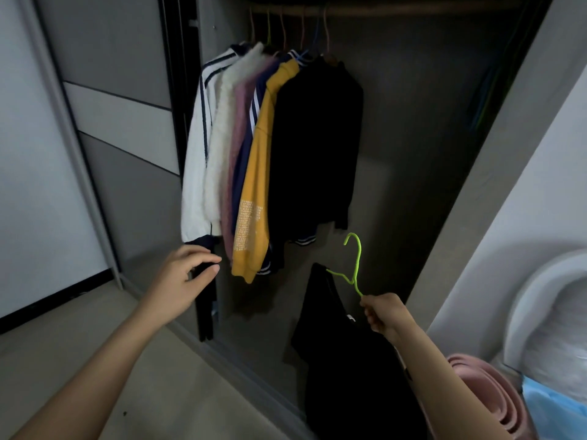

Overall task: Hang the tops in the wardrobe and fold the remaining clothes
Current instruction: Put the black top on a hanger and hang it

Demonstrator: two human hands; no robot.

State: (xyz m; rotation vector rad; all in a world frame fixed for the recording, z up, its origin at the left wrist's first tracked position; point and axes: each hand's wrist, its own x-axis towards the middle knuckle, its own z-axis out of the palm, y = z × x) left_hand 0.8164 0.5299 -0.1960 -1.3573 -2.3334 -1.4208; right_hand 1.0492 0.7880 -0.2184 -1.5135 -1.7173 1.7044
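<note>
My right hand (382, 312) grips the shoulder of a lime-green hanger (353, 265) whose hook points up. A black top (346, 354) hangs from that hanger, low in front of the open wardrobe. My left hand (184, 277) reaches forward, fingers loosely curled and holding nothing, close to the cuff of the white jacket (198, 173). Several tops hang on the wooden rail (381, 9): the white jacket, a cream one, a pink one, a navy striped one, a mustard hoodie (257, 185) and a black top (314, 138).
The rail's right half is bare; spare hangers (482, 100) hang at the wardrobe's right wall. The grey sliding door (120, 122) stands at the left, its dark edge (205, 296) by my left hand. A rolled pink mat (486, 395) and a white object lie at the lower right.
</note>
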